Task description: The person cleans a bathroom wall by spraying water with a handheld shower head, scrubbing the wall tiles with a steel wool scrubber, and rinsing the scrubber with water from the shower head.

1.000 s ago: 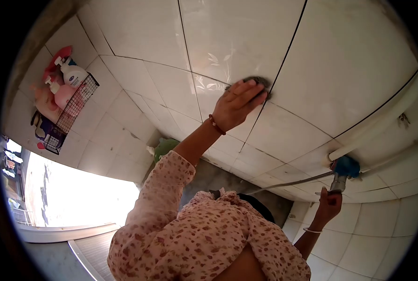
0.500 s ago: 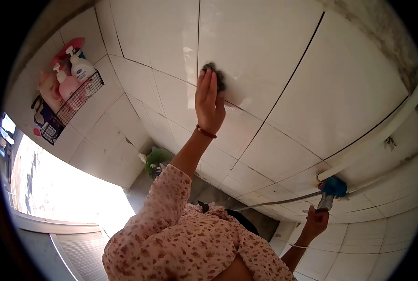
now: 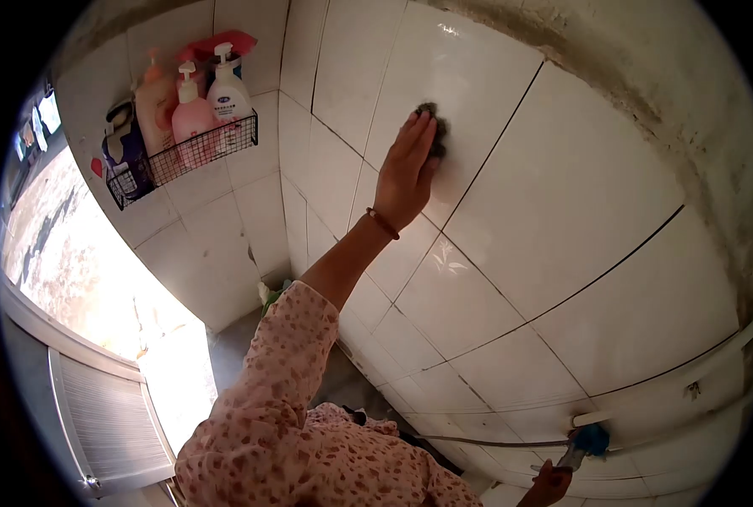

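Observation:
My left hand [image 3: 406, 173] presses a dark scouring pad [image 3: 435, 131] against the white wall tiles [image 3: 478, 101], its fingers close together over the pad. A red-brown bracelet circles that wrist. At the lower right, my right hand [image 3: 552, 483] is closed around the lower end of a silver fitting [image 3: 573, 456]. Just above this fitting is a blue piece [image 3: 592, 439] near a white pipe end. A thin grey hose [image 3: 494, 442] runs left from there.
On the left wall hangs a black wire basket [image 3: 203, 152] with several pump bottles and a dark package. A bright doorway [image 3: 97, 279] opens at the left, above a ribbed panel [image 3: 110, 418]. A white pipe [image 3: 748, 332] runs along the right.
The view has shifted, so the basket and left hand appear farther right and the right hand lower. My left hand stays on the pad; my right hand still holds the silver fitting.

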Demonstrator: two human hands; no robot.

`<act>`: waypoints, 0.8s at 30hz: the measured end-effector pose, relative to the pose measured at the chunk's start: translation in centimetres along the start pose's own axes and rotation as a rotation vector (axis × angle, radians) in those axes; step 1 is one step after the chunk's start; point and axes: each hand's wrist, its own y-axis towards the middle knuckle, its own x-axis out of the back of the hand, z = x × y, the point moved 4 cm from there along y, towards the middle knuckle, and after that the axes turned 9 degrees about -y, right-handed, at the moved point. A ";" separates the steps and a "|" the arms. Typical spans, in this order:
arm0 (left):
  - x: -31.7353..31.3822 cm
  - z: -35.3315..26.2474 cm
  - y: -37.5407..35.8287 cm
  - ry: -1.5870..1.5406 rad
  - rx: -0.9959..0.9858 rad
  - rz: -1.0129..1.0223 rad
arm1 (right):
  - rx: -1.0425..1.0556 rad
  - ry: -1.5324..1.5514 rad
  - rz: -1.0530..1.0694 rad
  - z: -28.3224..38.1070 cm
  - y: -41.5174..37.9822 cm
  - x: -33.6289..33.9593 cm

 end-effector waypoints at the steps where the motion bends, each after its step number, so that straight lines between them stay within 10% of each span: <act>1: -0.7 -2.4 -0.6 -0.022 -0.133 0.157 | 0.029 -0.028 -0.004 0.4 0.0 0.2; 5: -1.3 -4.1 0.3 0.064 -0.567 0.386 | 0.033 -0.146 0.054 1.0 0.2 0.9; 13: 5.5 11.4 6.5 -0.002 0.112 -0.231 | -0.070 -0.134 0.078 2.3 -0.4 0.6; 20: 0.1 1.2 -2.7 -0.053 -0.485 0.338 | -0.112 0.026 0.113 2.5 -0.3 0.2; 24: 0.8 3.6 -1.3 -0.067 -0.342 0.226 | -0.124 0.068 0.129 2.1 -0.2 0.0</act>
